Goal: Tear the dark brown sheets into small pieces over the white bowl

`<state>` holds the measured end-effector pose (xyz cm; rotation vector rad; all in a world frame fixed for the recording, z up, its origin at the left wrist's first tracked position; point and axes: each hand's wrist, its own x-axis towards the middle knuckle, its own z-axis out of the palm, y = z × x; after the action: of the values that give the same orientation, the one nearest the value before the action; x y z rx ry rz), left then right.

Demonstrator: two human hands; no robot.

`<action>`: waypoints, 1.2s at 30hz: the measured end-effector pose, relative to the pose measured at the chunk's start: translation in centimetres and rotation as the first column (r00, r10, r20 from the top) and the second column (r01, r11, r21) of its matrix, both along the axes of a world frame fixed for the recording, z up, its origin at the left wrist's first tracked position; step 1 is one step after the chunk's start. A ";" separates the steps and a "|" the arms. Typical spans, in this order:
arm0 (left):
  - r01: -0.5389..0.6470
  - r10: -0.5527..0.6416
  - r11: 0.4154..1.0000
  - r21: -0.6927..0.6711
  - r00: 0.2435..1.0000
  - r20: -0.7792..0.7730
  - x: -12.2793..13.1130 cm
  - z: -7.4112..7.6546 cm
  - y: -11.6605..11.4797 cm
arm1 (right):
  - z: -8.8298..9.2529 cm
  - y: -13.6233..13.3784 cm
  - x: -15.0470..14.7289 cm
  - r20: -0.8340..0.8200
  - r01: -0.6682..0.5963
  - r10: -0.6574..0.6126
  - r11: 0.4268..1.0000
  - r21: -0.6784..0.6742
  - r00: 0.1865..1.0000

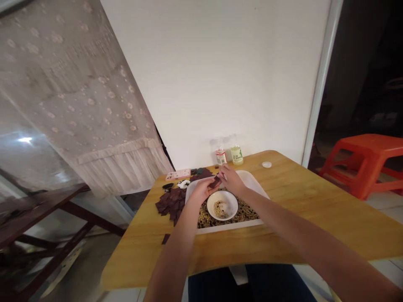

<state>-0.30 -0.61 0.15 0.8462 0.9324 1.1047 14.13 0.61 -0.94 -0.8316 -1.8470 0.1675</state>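
Both my hands meet above a white tray (248, 178) on a wooden table (299, 209). My left hand (201, 191) and my right hand (231, 178) are closed together on a small dark brown piece (215, 182). Just below them a white bowl (233, 201) holds a few pale beans. Mixed pale and dark beans (248, 214) cover the tray floor around the bowl. A heap of dark brown pieces (171, 203) lies on the table left of the tray.
Two small bottles (228, 155) stand at the table's far edge by the wall. A pink phone (178, 174) and a white cap (266, 164) lie nearby. An orange stool (365, 163) is at the right, a lace curtain (78, 105) at the left.
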 end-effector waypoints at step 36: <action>0.024 -0.026 0.999 -0.027 0.996 -0.082 0.1 -0.2 -0.1 | -0.4 0.5 0.0 -0.014 -0.032 0.032 0.999 -0.016 0.999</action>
<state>-0.23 -0.66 -0.01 0.8852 0.9999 1.0401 14.12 1.09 -1.39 -0.8103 -1.8490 0.2085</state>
